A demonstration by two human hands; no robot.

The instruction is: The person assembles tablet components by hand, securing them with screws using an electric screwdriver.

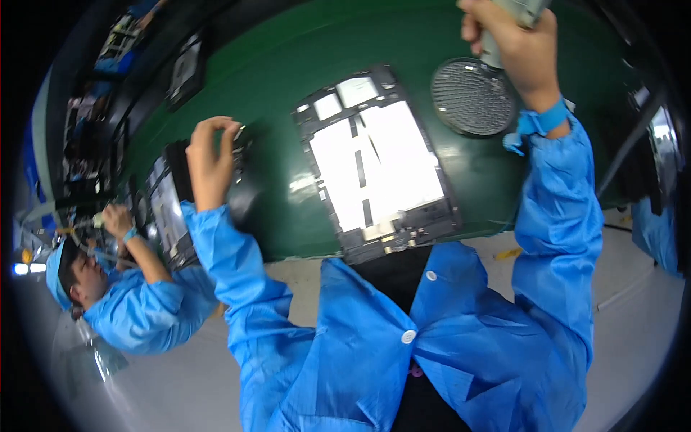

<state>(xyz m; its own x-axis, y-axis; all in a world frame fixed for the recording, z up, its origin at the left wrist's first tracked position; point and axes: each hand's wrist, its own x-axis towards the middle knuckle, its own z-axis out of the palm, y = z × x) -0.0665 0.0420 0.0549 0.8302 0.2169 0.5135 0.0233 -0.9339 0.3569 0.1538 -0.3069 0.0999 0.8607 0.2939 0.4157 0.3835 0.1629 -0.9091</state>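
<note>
My right hand (522, 54) is wrapped round a pale grey electric screwdriver (491, 50) at the top right, partly cut off by the picture's edge. Its lower end reaches the rim of a round, grey, ridged dish (471, 97). My left hand (211, 162) is raised at the left, thumb and forefinger pinched together. Small dark, shiny bits show beside those fingertips; whether they are held is unclear. Between my hands lies an opened flat electronic device (403, 155), with a black frame and bright, glaring white panels. Neither hand touches it.
The green table (277, 209) carries another dark-framed device (167, 205) left of my left hand and one more (186, 72) farther off. A co-worker in blue (155, 309) sits at the left, hand raised with a pale tool. A dark bar stands at the right.
</note>
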